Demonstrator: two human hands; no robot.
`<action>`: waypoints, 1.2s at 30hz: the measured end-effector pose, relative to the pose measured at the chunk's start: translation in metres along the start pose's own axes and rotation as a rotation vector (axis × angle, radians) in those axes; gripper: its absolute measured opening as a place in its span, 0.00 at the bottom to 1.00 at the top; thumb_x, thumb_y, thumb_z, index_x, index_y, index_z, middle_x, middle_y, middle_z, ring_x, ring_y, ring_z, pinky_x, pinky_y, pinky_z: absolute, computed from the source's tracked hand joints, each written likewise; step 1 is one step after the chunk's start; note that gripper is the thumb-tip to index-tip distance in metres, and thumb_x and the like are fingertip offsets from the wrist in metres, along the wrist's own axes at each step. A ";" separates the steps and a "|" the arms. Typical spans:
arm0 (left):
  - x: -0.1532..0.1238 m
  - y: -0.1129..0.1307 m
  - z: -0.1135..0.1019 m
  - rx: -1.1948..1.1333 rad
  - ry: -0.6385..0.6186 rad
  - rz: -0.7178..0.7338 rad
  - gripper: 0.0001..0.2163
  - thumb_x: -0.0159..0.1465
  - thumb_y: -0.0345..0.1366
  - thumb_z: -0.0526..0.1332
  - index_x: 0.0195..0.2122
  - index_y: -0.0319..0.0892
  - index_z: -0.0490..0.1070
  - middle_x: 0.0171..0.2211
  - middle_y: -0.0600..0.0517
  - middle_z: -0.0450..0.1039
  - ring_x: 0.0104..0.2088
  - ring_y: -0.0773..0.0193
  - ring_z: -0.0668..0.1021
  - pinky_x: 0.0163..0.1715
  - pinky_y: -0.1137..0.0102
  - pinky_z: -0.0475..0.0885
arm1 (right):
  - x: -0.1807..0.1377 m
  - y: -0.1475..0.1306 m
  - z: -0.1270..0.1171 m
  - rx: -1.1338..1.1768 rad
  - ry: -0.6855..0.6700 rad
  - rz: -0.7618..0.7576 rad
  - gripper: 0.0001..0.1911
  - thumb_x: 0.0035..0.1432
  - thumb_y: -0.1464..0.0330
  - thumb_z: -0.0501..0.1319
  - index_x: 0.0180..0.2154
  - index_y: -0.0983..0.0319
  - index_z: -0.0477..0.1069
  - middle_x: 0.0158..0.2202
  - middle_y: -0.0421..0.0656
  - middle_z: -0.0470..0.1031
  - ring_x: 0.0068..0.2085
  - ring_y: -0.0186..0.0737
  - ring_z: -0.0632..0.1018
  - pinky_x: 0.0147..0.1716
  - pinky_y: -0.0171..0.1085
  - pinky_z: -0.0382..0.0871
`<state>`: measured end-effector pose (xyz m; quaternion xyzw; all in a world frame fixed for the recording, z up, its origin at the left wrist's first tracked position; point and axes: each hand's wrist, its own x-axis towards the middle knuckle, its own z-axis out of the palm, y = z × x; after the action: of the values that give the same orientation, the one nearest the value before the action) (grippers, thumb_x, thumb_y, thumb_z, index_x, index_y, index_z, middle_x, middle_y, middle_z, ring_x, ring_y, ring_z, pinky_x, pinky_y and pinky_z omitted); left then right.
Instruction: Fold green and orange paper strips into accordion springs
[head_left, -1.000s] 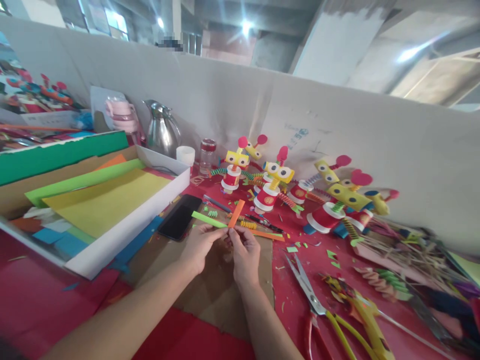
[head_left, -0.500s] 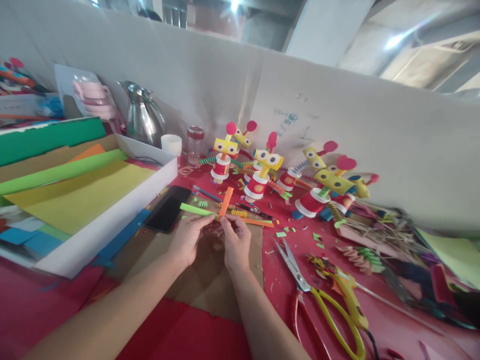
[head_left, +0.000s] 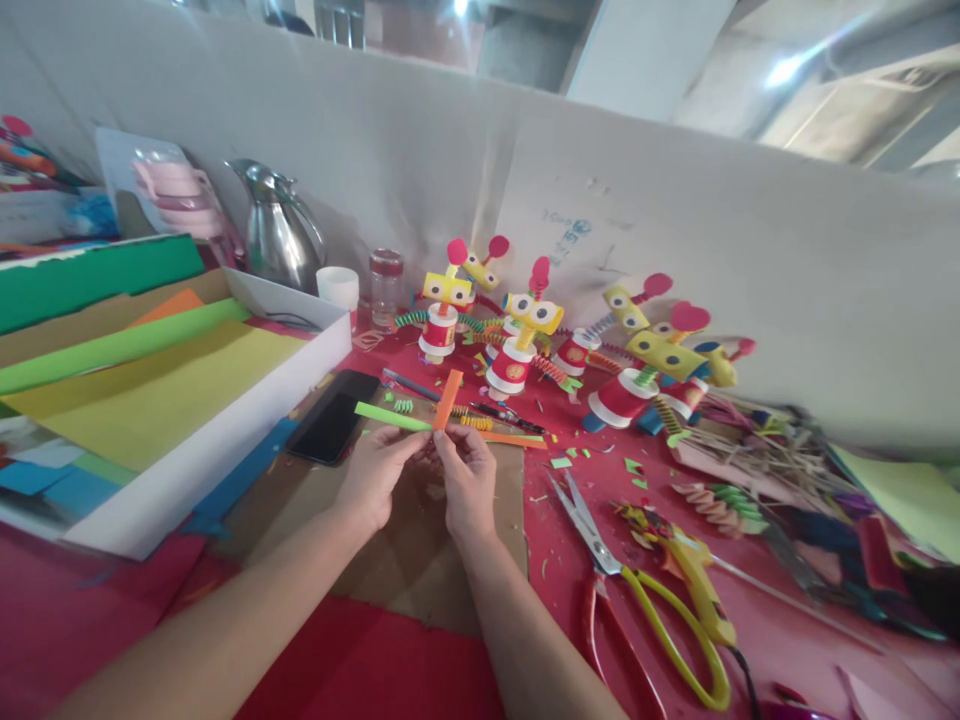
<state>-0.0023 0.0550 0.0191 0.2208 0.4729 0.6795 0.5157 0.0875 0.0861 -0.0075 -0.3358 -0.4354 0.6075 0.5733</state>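
Note:
Between my hands is a pair of paper strips crossing each other, an orange strip point(head_left: 449, 396) pointing up and away and a green strip point(head_left: 391, 416) reaching out to the left. My left hand point(head_left: 380, 470) pinches the green strip close to the crossing. With thumb and fingers, my right hand point(head_left: 469, 478) pinches the orange strip at its lower end. Another orange and green length point(head_left: 517, 439) sticks out to the right behind my right hand. Just beyond lie a small green folded paper spring point(head_left: 403, 406) and a yellow one point(head_left: 476, 423).
A brown cardboard sheet point(head_left: 420, 580) lies under my hands, with a black phone point(head_left: 334, 418) at its left. Large scissors point(head_left: 600, 550) and a yellow glue gun point(head_left: 701, 585) lie at right. Several paper-cup figures point(head_left: 512, 365) stand behind. A white box point(head_left: 217, 450) holds coloured paper.
The view has shifted slightly, so everything sits a little further left. Both hands keep their pinch at the crossing of the strips, with hardly any movement.

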 end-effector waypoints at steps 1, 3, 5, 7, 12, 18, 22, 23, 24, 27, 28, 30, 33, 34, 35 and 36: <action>0.000 0.000 0.000 0.016 -0.011 0.004 0.09 0.46 0.34 0.71 0.28 0.36 0.78 0.23 0.50 0.77 0.27 0.65 0.76 0.31 0.70 0.70 | 0.000 0.000 0.000 0.001 0.012 0.005 0.11 0.50 0.64 0.66 0.34 0.62 0.71 0.26 0.37 0.73 0.25 0.31 0.72 0.26 0.32 0.68; 0.000 0.001 -0.001 0.041 -0.045 0.015 0.10 0.45 0.33 0.71 0.30 0.36 0.78 0.25 0.50 0.78 0.28 0.64 0.77 0.33 0.70 0.70 | 0.001 -0.001 0.000 0.008 0.035 0.015 0.10 0.49 0.64 0.66 0.33 0.62 0.71 0.24 0.36 0.72 0.23 0.30 0.70 0.24 0.31 0.65; 0.001 0.002 -0.001 0.027 -0.068 0.010 0.10 0.44 0.30 0.71 0.29 0.36 0.78 0.26 0.49 0.78 0.29 0.64 0.78 0.35 0.71 0.71 | 0.003 -0.003 0.000 0.038 0.042 0.030 0.09 0.48 0.65 0.67 0.31 0.62 0.71 0.22 0.35 0.70 0.22 0.28 0.69 0.22 0.29 0.62; 0.004 0.003 -0.002 -0.029 -0.063 -0.027 0.09 0.45 0.28 0.70 0.28 0.36 0.78 0.26 0.50 0.78 0.29 0.65 0.78 0.34 0.71 0.72 | 0.004 -0.005 0.000 0.082 0.030 0.052 0.09 0.47 0.66 0.67 0.31 0.62 0.71 0.22 0.35 0.70 0.21 0.28 0.68 0.21 0.29 0.61; 0.009 0.002 -0.005 -0.115 -0.051 -0.129 0.06 0.47 0.24 0.68 0.28 0.34 0.78 0.25 0.49 0.78 0.27 0.67 0.78 0.32 0.74 0.74 | 0.005 -0.006 -0.001 0.105 0.004 0.053 0.07 0.47 0.68 0.67 0.30 0.63 0.72 0.20 0.35 0.71 0.21 0.27 0.68 0.20 0.28 0.60; 0.011 0.002 -0.007 -0.118 -0.042 -0.143 0.08 0.46 0.24 0.69 0.29 0.33 0.78 0.25 0.47 0.79 0.26 0.67 0.79 0.30 0.75 0.75 | 0.005 -0.004 -0.002 0.080 0.006 0.040 0.08 0.46 0.67 0.67 0.29 0.63 0.72 0.21 0.35 0.71 0.20 0.27 0.67 0.20 0.29 0.60; 0.013 0.000 -0.009 -0.126 -0.055 -0.150 0.09 0.45 0.24 0.70 0.29 0.34 0.78 0.26 0.48 0.79 0.27 0.67 0.79 0.30 0.76 0.75 | 0.006 -0.003 -0.002 0.083 0.010 0.029 0.09 0.45 0.66 0.67 0.29 0.62 0.72 0.21 0.35 0.70 0.20 0.27 0.66 0.19 0.29 0.59; 0.014 0.000 -0.010 -0.132 -0.061 -0.154 0.09 0.45 0.24 0.70 0.29 0.34 0.78 0.27 0.48 0.79 0.27 0.67 0.79 0.30 0.76 0.75 | 0.006 -0.003 -0.003 0.079 0.015 0.028 0.09 0.45 0.66 0.67 0.29 0.62 0.71 0.21 0.35 0.71 0.20 0.27 0.66 0.19 0.29 0.59; 0.014 -0.001 -0.010 -0.137 -0.066 -0.158 0.09 0.45 0.24 0.70 0.29 0.35 0.78 0.27 0.48 0.80 0.27 0.67 0.79 0.30 0.76 0.75 | 0.006 -0.003 -0.003 0.073 0.019 0.029 0.09 0.45 0.66 0.67 0.29 0.62 0.71 0.21 0.35 0.71 0.20 0.27 0.66 0.19 0.29 0.59; 0.015 -0.001 -0.010 -0.143 -0.066 -0.159 0.08 0.45 0.23 0.70 0.28 0.36 0.78 0.28 0.49 0.80 0.28 0.68 0.79 0.30 0.77 0.74 | 0.006 -0.004 -0.003 0.048 0.028 0.028 0.10 0.44 0.65 0.67 0.29 0.62 0.71 0.21 0.35 0.69 0.20 0.27 0.65 0.18 0.29 0.59; 0.016 -0.001 -0.010 -0.138 -0.071 -0.158 0.08 0.45 0.22 0.70 0.28 0.36 0.78 0.28 0.49 0.80 0.28 0.68 0.79 0.30 0.77 0.74 | 0.006 -0.004 -0.003 0.042 0.024 0.024 0.10 0.44 0.65 0.67 0.29 0.62 0.70 0.21 0.35 0.69 0.19 0.27 0.65 0.18 0.29 0.59; 0.016 0.000 -0.010 -0.122 -0.088 -0.158 0.08 0.45 0.22 0.70 0.27 0.36 0.78 0.27 0.49 0.79 0.27 0.69 0.78 0.30 0.78 0.73 | 0.005 -0.005 -0.002 0.035 0.013 0.008 0.10 0.44 0.65 0.67 0.28 0.62 0.70 0.21 0.35 0.69 0.19 0.27 0.64 0.18 0.29 0.59; 0.016 0.001 -0.011 -0.096 -0.120 -0.168 0.07 0.47 0.24 0.69 0.29 0.35 0.78 0.26 0.49 0.79 0.27 0.70 0.78 0.32 0.77 0.73 | 0.004 -0.006 -0.002 0.022 0.006 -0.004 0.10 0.44 0.65 0.67 0.28 0.62 0.70 0.20 0.35 0.69 0.20 0.28 0.65 0.18 0.30 0.59; 0.016 0.001 -0.011 -0.087 -0.123 -0.173 0.07 0.47 0.25 0.69 0.29 0.35 0.78 0.26 0.49 0.79 0.27 0.70 0.78 0.32 0.77 0.74 | 0.004 -0.006 -0.001 0.018 0.009 -0.001 0.10 0.43 0.64 0.67 0.28 0.62 0.70 0.20 0.35 0.69 0.20 0.28 0.65 0.18 0.30 0.59; 0.017 0.001 -0.012 -0.079 -0.119 -0.175 0.07 0.48 0.25 0.69 0.30 0.35 0.78 0.27 0.49 0.79 0.27 0.70 0.78 0.33 0.76 0.74 | 0.004 -0.007 -0.001 0.015 0.014 0.001 0.10 0.43 0.64 0.67 0.28 0.62 0.70 0.20 0.35 0.69 0.20 0.28 0.66 0.18 0.30 0.59; 0.017 0.001 -0.012 -0.071 -0.117 -0.175 0.07 0.48 0.25 0.69 0.30 0.35 0.78 0.27 0.49 0.79 0.27 0.70 0.78 0.33 0.76 0.74 | 0.003 -0.007 -0.001 0.011 0.017 0.000 0.11 0.43 0.64 0.67 0.28 0.62 0.70 0.20 0.35 0.69 0.20 0.28 0.66 0.19 0.30 0.59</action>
<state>-0.0183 0.0652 0.0115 0.1993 0.4350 0.6343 0.6073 0.0907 0.0890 -0.0007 -0.3375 -0.4272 0.6070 0.5789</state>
